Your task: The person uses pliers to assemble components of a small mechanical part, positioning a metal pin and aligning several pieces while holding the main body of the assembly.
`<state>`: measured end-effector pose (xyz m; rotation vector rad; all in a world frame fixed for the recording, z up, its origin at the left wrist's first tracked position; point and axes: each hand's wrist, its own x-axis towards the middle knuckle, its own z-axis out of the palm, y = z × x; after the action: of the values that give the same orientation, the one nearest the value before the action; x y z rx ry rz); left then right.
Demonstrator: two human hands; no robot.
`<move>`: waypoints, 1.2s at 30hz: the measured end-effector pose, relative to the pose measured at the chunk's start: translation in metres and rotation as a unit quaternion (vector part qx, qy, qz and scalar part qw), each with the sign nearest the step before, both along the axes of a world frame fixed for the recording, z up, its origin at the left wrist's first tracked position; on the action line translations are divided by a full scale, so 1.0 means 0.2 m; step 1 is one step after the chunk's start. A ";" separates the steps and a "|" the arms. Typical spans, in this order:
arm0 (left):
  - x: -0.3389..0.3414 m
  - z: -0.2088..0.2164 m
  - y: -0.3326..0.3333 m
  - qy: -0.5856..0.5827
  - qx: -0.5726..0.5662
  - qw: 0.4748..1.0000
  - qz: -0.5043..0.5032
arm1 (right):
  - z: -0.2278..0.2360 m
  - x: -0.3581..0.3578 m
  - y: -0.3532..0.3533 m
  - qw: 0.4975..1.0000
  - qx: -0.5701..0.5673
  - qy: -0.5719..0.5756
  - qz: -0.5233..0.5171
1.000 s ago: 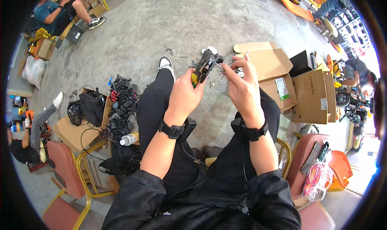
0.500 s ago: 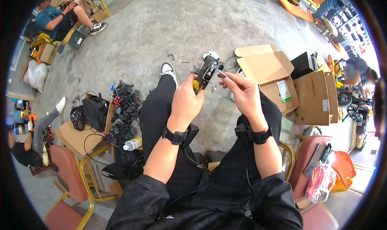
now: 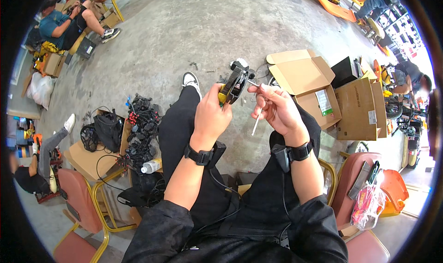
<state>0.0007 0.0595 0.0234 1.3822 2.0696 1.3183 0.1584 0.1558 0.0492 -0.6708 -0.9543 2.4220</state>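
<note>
My left hand (image 3: 213, 118) grips a compact black mechanical part (image 3: 238, 82) with a yellow section near my fingers and a pale piece at its far end. Its exact kind I cannot make out. To the right, my right hand (image 3: 279, 108) is closed on a thin metal hex key (image 3: 256, 124). One end of the key meets the right side of the part, while its long arm points down below my fingers. Whether the tip sits in a screw is too small to see. Both hands are raised between my knees.
Small loose pieces (image 3: 211, 71) lie on the concrete floor beyond my shoe. Tangled black cables and parts (image 3: 144, 124) and a bottle (image 3: 151, 165) are at the left. An open cardboard box (image 3: 302, 74) stands at the right. Chairs (image 3: 78, 196) flank me; other people (image 3: 62, 28) sit farther off.
My right hand has turned and loosened its fingers, so the key's long arm now shows below them. The black part remains in my left hand, slightly shifted.
</note>
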 end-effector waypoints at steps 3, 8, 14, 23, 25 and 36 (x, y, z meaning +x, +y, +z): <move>0.00 -0.03 0.01 0.001 0.039 0.999 0.020 | 0.01 -0.02 -0.02 0.996 0.069 -0.057 -0.024; 0.01 0.00 0.02 -0.033 0.002 0.999 0.022 | -0.02 -0.06 -0.05 0.926 0.317 -0.154 -0.137; 0.00 -0.01 0.02 -0.076 -0.012 0.997 0.004 | 0.00 -0.07 -0.06 0.785 0.542 -0.230 -0.192; -0.01 -0.03 0.02 -0.083 -0.017 0.996 0.000 | -0.01 -0.07 -0.06 0.614 0.721 -0.247 -0.206; -0.01 -0.04 0.01 -0.085 -0.017 0.996 0.000 | 0.01 -0.07 -0.06 0.594 0.736 -0.256 -0.200; -0.01 -0.01 0.00 -0.065 -0.026 0.998 -0.001 | -0.01 -0.06 -0.03 0.515 0.792 -0.261 -0.200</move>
<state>-0.0009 0.0601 0.0213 1.2424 2.0014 1.3080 0.1460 0.1505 0.0467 -0.6223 -2.2403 0.1776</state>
